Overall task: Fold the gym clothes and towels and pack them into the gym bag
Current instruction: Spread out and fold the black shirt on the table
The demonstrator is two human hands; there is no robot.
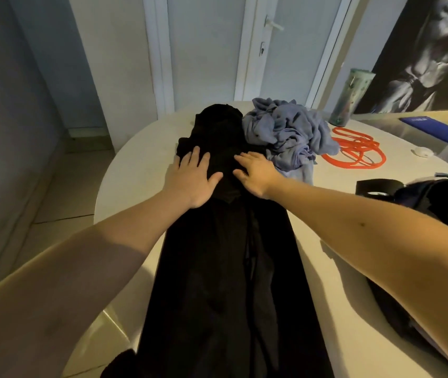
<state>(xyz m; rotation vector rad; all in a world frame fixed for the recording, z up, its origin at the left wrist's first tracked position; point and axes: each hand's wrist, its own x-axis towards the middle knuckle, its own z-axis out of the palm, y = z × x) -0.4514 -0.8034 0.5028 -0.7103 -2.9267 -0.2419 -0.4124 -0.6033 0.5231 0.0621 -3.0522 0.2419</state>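
Flat-palmed left hand [195,177] and right hand [255,174], fingers straight, press black garment [231,268] on white table [135,165]; crumpled blue towel [285,135] just beside; blue board [435,127] lettering illegible.

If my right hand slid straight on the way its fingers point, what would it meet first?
Your right hand, flat on the black garment, points ahead and slightly left, so it would probably run into that garment's bunched far end first.

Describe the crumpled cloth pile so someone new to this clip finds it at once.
Start at the white round table. A long black garment lies down its middle; the cloth pile is heaped against its far end, beside an orange cord. It alone is pale blue-grey and crumpled.
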